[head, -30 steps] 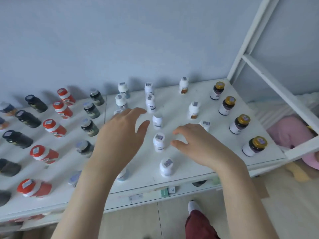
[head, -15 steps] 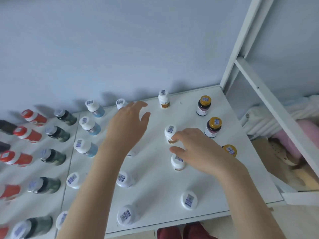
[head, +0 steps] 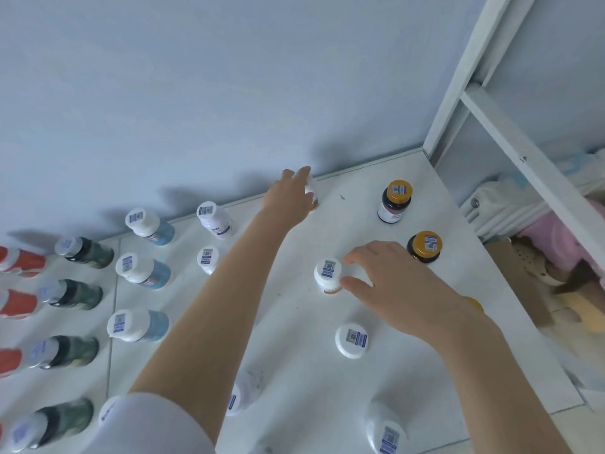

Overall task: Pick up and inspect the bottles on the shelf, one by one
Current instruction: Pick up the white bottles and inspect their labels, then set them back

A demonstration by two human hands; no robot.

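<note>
At shelf (head: 360, 217) back, left hand (head: 288, 199) fingers (head: 302, 174) curl round half-hidden bottle (head: 310, 191), right hand (head: 402, 283) unclear

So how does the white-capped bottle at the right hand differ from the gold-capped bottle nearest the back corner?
The white-capped bottle shows a pale sliver of body; the gold-capped bottle a dark body with a pale label. The right hand has fingers either side of the white-capped one; nothing touches the gold-capped one. Both stand upright, barcode sticker on top.
</note>
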